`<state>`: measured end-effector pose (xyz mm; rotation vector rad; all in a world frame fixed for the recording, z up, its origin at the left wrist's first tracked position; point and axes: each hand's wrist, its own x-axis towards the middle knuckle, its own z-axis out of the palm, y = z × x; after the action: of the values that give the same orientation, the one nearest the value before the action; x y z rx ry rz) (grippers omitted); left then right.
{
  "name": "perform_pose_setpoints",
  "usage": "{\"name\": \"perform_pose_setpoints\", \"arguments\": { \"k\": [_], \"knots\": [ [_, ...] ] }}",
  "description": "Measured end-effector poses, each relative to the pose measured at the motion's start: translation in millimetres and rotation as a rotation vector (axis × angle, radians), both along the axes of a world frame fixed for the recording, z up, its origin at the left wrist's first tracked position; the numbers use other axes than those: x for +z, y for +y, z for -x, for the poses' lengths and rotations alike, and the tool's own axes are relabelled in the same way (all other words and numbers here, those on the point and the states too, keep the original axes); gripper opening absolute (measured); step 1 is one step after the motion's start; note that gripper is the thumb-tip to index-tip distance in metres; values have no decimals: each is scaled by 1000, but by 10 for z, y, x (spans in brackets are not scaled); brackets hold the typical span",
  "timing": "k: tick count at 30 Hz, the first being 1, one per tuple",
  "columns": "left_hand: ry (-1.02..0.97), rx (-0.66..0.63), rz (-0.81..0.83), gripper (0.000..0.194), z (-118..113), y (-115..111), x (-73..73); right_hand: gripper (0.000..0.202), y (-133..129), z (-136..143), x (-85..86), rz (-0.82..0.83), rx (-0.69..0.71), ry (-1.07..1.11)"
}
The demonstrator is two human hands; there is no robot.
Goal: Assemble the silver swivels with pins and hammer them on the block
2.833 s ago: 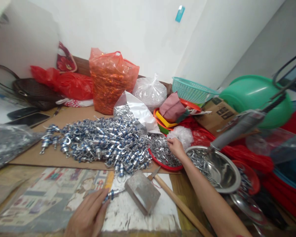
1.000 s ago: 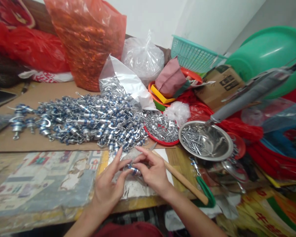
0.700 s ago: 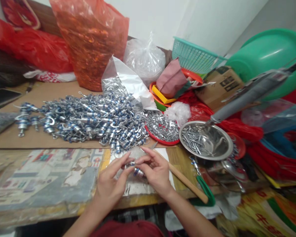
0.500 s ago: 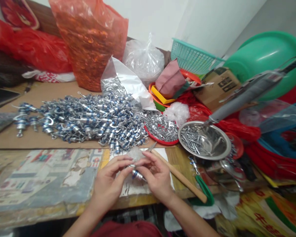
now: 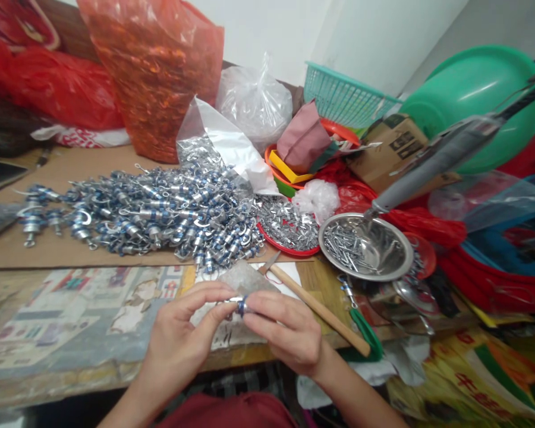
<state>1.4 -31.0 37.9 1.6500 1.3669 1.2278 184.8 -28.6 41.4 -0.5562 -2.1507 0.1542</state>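
Observation:
Between my hands, over the near edge of the workbench, is a small silver-and-blue metal fitting (image 5: 241,306). My left hand (image 5: 182,333) pinches its thin silver end between thumb and fingertips. Wrapped round its other end are the fingers of my right hand (image 5: 289,333), which hide part of it. Just beyond my fingertips lies a grey metal block (image 5: 245,275). A hammer (image 5: 321,309) with a wooden handle rests to the right, its head close to the block. Further back is a large heap of similar blue-and-silver fittings (image 5: 160,214), many with hooks or eyes.
Right of the heap stand a red dish (image 5: 289,246) of small metal pieces and a steel bowl (image 5: 403,261) with nails or pins. A grey pole (image 5: 432,166) slants over the bowl. Behind are an orange bag (image 5: 160,77), a teal basket (image 5: 348,92) and a green basin (image 5: 477,101).
The fitting has turned to lie sideways between my hands. My right hand has rolled over it, palm more downward, and my left hand has shifted slightly left. The view has moved a little.

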Motion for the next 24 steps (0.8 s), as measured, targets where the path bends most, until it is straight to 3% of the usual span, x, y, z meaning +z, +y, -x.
{"name": "perform_pose_setpoints", "arguments": {
  "k": [6,16,24],
  "knots": [
    [-2,-63,-70,10,6,-33,122,32,-29,-15,-9,85,2,84],
    [-101,-53,-8,13,-44,-171,144,44,-214,29,77,145,-78,157],
    [-82,-50,-97,17,-63,-240,147,26,-313,215,234,456,-222,335]
  ]
}}
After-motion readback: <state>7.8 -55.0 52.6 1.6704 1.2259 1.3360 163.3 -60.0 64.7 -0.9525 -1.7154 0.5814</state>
